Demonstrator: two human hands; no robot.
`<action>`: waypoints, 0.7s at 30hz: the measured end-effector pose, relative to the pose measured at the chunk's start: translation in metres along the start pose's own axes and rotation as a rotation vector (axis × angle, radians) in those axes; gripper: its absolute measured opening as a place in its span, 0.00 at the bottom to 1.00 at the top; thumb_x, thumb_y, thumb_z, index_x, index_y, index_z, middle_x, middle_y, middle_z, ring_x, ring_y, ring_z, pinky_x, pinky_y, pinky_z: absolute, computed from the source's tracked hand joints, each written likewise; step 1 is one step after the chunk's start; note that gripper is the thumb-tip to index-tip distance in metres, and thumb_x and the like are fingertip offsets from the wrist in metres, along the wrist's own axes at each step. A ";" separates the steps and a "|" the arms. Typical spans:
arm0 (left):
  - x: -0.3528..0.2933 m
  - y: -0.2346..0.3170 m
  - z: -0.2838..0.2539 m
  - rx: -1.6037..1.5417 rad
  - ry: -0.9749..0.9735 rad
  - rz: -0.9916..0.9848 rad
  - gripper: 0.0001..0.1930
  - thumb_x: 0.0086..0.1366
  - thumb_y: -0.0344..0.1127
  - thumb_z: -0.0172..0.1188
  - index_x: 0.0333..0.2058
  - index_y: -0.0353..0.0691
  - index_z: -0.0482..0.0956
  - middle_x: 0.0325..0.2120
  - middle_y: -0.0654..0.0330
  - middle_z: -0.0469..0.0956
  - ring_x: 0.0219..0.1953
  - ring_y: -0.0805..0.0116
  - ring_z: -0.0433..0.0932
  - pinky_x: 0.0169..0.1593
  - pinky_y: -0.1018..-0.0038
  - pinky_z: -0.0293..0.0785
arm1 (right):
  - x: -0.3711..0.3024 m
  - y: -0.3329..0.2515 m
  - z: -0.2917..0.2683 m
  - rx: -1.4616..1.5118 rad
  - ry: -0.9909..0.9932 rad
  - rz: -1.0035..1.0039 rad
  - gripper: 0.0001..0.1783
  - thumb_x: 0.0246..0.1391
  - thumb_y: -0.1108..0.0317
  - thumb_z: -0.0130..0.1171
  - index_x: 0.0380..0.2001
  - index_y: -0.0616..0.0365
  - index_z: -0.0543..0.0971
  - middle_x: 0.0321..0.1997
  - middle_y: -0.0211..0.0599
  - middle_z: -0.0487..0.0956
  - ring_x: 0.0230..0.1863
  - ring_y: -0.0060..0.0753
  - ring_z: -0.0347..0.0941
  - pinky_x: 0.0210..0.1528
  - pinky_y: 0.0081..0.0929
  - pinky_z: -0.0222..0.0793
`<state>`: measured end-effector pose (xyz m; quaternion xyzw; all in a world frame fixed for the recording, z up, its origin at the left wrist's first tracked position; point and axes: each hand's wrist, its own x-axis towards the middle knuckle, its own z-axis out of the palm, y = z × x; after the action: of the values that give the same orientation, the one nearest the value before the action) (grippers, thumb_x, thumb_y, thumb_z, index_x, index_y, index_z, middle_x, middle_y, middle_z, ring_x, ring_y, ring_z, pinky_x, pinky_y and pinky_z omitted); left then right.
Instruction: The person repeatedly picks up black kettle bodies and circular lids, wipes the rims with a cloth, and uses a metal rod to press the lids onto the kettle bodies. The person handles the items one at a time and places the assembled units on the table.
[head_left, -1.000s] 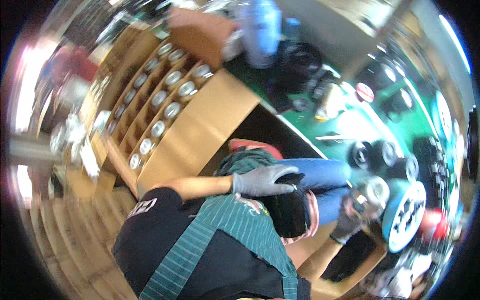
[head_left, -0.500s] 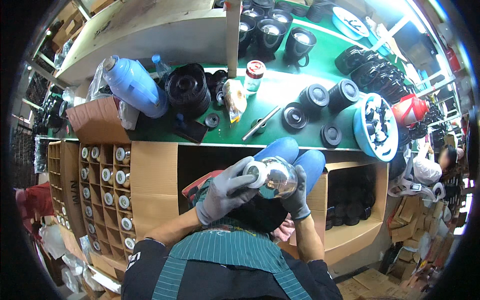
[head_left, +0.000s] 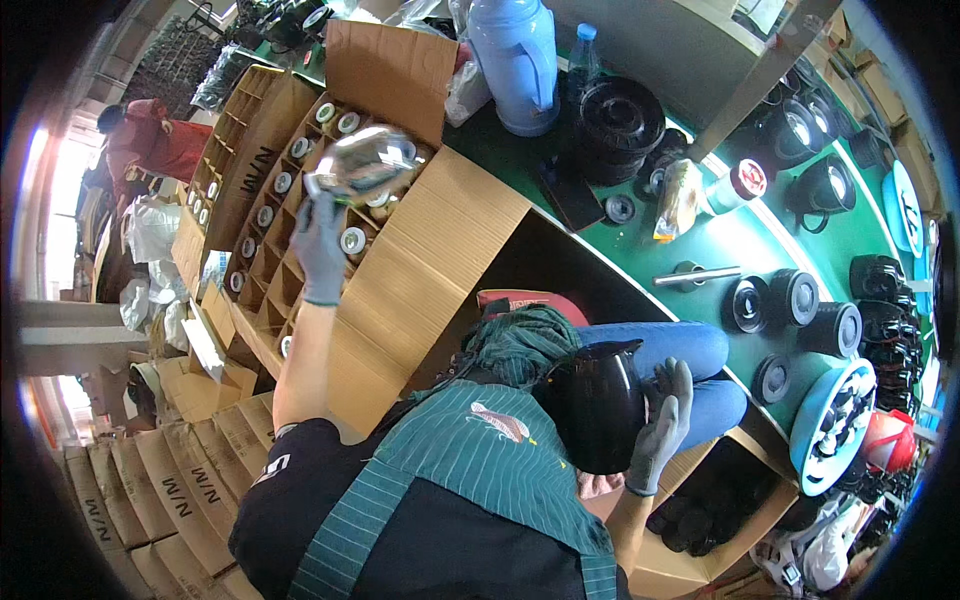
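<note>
Two gloved hands, each busy. Left hand (head_left: 322, 245) reaches out over the open cardboard box (head_left: 400, 260), grip closed on a shiny metal insert (head_left: 365, 165) wrapped in clear plastic, held just above the divider cells, likely because that's where these parts are stored: most cells show a round silver top. Right hand (head_left: 660, 425) stays low at the lap, fingers wrapped round the black jug shell (head_left: 598, 405), mouth tilted toward the person's left, probably to keep it steady and open for fitting. Green table (head_left: 740, 245) runs across ahead, carrying black rings and caps, a metal rod (head_left: 695, 275), a blue flask (head_left: 515, 60) and a blue tray (head_left: 835, 425) of parts. More flat cartons (head_left: 165, 490) stacked lower left.
</note>
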<state>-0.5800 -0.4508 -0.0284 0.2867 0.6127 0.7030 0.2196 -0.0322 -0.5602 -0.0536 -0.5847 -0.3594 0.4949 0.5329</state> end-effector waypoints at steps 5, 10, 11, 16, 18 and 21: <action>0.128 -0.062 -0.051 0.448 0.275 0.204 0.30 0.73 0.52 0.68 0.59 0.27 0.83 0.48 0.54 0.87 0.51 0.65 0.86 0.52 0.70 0.81 | 0.007 -0.007 -0.002 -0.130 -0.074 0.017 0.37 0.70 0.58 0.53 0.77 0.66 0.64 0.77 0.48 0.70 0.76 0.45 0.67 0.77 0.42 0.63; 0.182 -0.106 -0.020 0.827 0.334 0.154 0.22 0.69 0.49 0.70 0.52 0.38 0.90 0.49 0.51 0.89 0.51 0.57 0.87 0.54 0.65 0.80 | -0.001 -0.023 0.011 -0.286 -0.132 0.032 0.40 0.57 0.73 0.61 0.74 0.66 0.68 0.74 0.48 0.72 0.77 0.44 0.67 0.78 0.40 0.61; 0.194 -0.113 -0.025 0.935 0.237 0.305 0.19 0.68 0.46 0.69 0.50 0.39 0.90 0.49 0.51 0.89 0.50 0.53 0.87 0.54 0.64 0.80 | -0.003 -0.022 0.010 -0.408 -0.134 0.027 0.44 0.51 0.74 0.67 0.73 0.65 0.69 0.74 0.52 0.72 0.76 0.48 0.68 0.78 0.41 0.61; 0.210 -0.120 0.037 1.393 -0.330 0.540 0.16 0.70 0.43 0.64 0.51 0.47 0.89 0.57 0.52 0.84 0.59 0.50 0.82 0.60 0.57 0.77 | -0.030 -0.039 0.010 -1.089 -0.250 -0.076 0.65 0.41 0.53 0.83 0.77 0.68 0.60 0.75 0.60 0.68 0.76 0.61 0.65 0.78 0.49 0.60; 0.235 -0.135 0.036 1.529 -0.526 0.364 0.21 0.74 0.51 0.59 0.54 0.44 0.87 0.58 0.50 0.83 0.60 0.48 0.80 0.59 0.55 0.77 | -0.031 -0.045 0.009 -1.015 -0.265 -0.031 0.70 0.36 0.51 0.85 0.77 0.72 0.58 0.75 0.61 0.68 0.76 0.63 0.64 0.79 0.48 0.60; 0.233 -0.149 0.018 1.496 -0.648 0.417 0.24 0.78 0.54 0.54 0.57 0.41 0.85 0.55 0.45 0.84 0.56 0.42 0.82 0.57 0.51 0.78 | -0.040 -0.039 0.002 -1.021 -0.245 -0.076 0.76 0.31 0.48 0.88 0.76 0.74 0.56 0.76 0.68 0.65 0.78 0.64 0.61 0.80 0.47 0.57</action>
<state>-0.7470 -0.2608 -0.1431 0.6517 0.7582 0.0207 0.0022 -0.0399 -0.5908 -0.0076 -0.6944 -0.6353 0.3020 0.1519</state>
